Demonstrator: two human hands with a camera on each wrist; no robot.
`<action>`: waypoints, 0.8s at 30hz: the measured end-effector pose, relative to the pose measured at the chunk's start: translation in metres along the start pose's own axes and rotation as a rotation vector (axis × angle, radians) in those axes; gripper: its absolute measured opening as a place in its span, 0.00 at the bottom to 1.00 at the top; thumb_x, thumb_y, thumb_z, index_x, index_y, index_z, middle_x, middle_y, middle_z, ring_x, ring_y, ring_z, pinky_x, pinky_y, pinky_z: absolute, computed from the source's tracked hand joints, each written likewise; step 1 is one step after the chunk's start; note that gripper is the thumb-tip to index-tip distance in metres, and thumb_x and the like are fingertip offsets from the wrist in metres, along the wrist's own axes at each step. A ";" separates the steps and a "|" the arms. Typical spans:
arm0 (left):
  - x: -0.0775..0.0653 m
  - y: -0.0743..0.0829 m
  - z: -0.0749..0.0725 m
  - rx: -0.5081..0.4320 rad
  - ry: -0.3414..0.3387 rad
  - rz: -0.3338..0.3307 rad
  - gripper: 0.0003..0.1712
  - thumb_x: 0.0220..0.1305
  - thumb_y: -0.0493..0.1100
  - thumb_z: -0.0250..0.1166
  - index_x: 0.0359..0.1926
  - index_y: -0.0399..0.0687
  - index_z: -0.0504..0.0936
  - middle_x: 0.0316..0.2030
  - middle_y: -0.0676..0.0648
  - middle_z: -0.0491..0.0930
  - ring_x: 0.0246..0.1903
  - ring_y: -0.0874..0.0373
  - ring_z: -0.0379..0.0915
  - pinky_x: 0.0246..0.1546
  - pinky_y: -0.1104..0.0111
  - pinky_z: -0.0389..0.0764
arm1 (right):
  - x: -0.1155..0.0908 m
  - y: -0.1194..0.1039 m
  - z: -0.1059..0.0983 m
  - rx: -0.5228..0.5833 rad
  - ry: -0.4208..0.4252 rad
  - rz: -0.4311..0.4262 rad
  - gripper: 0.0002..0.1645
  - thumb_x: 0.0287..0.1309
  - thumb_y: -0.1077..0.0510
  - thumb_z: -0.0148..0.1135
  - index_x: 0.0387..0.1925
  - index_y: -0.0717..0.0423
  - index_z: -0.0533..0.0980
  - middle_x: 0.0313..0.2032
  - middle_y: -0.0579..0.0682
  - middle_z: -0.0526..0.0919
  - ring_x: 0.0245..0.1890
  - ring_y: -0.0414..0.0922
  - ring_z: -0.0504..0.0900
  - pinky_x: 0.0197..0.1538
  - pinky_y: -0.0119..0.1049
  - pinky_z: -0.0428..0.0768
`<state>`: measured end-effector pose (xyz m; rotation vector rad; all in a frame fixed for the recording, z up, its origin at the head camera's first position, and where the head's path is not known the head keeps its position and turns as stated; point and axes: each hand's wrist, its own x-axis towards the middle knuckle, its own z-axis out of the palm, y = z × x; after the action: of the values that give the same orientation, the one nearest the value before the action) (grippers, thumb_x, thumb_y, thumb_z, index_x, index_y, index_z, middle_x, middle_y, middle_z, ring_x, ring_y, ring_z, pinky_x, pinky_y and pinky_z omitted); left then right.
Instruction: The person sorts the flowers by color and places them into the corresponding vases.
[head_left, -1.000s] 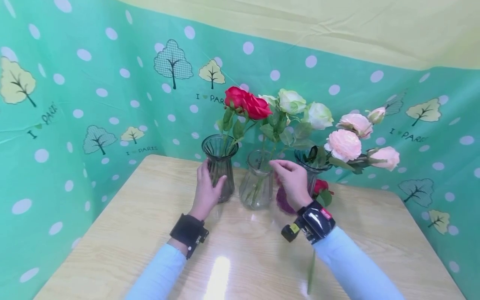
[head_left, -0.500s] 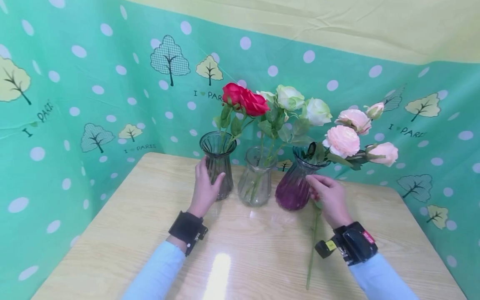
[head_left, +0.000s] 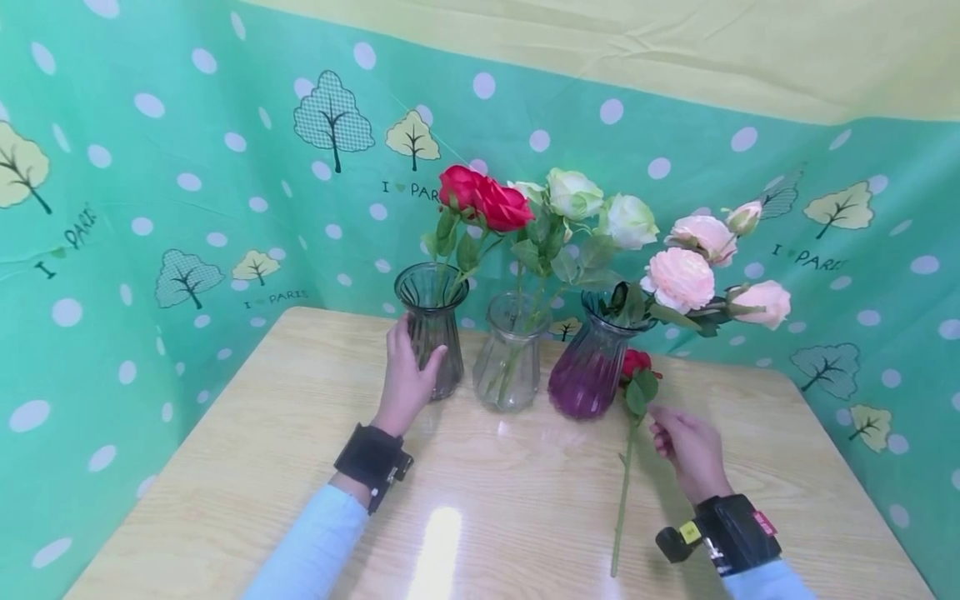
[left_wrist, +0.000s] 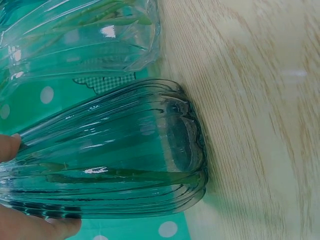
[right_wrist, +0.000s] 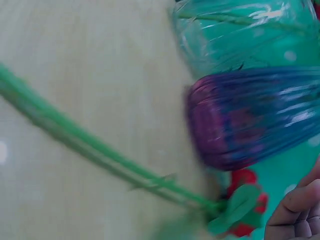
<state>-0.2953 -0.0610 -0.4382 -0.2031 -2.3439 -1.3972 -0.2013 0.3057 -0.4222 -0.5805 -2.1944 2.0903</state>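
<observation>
My left hand (head_left: 407,375) grips the grey-green ribbed glass vase (head_left: 447,350), its thumb and fingers on opposite sides. Two red roses (head_left: 486,198) stand in that vase. In the left wrist view, the vase (left_wrist: 115,155) has its base on the table. On the right, a single red rose (head_left: 636,363) lies on the table, its green stem (head_left: 623,508) pointing toward me. My right hand (head_left: 693,454) is just right of the stem near the leaves, fingers loosely curled and holding nothing. The right wrist view shows curled fingers (right_wrist: 297,212) apart from the rose (right_wrist: 243,202).
A clear glass vase (head_left: 491,375) with white-green roses (head_left: 573,194) stands in the middle. Right of it is a purple-bottomed vase (head_left: 581,387), with pink flowers (head_left: 680,279) leaning far right. A patterned green curtain (head_left: 225,150) hangs behind the wooden table (head_left: 300,433).
My right hand has moved from beside the clear vase, past the purple vase, right and toward me to the lying rose. My left hand has stayed on its vase.
</observation>
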 end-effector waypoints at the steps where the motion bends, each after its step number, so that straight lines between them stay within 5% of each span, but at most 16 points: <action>1: 0.000 0.000 0.000 0.001 -0.001 0.000 0.45 0.65 0.49 0.58 0.71 0.37 0.44 0.68 0.34 0.50 0.67 0.41 0.54 0.68 0.53 0.63 | 0.000 0.004 -0.002 0.000 0.004 0.020 0.10 0.60 0.55 0.60 0.23 0.46 0.78 0.21 0.39 0.78 0.21 0.33 0.73 0.25 0.23 0.76; 7: 0.000 0.000 0.001 0.003 -0.003 -0.003 0.45 0.65 0.49 0.58 0.71 0.37 0.43 0.68 0.34 0.50 0.67 0.41 0.54 0.68 0.52 0.62 | 0.006 0.022 -0.007 -0.043 0.029 0.091 0.06 0.60 0.55 0.60 0.32 0.54 0.77 0.22 0.38 0.78 0.22 0.33 0.74 0.25 0.23 0.76; 18: 0.000 0.000 0.000 -0.003 -0.002 -0.009 0.45 0.64 0.48 0.59 0.71 0.38 0.43 0.68 0.34 0.50 0.66 0.41 0.54 0.67 0.52 0.64 | 0.022 0.043 -0.003 -0.180 -0.029 0.132 0.20 0.58 0.59 0.59 0.46 0.72 0.73 0.22 0.42 0.82 0.21 0.36 0.79 0.25 0.26 0.80; 24: 0.000 0.000 0.000 0.001 0.002 -0.001 0.45 0.64 0.49 0.59 0.71 0.37 0.43 0.68 0.34 0.50 0.66 0.40 0.54 0.67 0.51 0.62 | 0.029 0.044 -0.002 -0.217 -0.033 0.168 0.21 0.58 0.58 0.58 0.46 0.74 0.71 0.22 0.45 0.80 0.22 0.38 0.80 0.26 0.28 0.82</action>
<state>-0.2952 -0.0612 -0.4384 -0.2005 -2.3434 -1.3966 -0.2178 0.3170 -0.4710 -0.7769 -2.4925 1.9593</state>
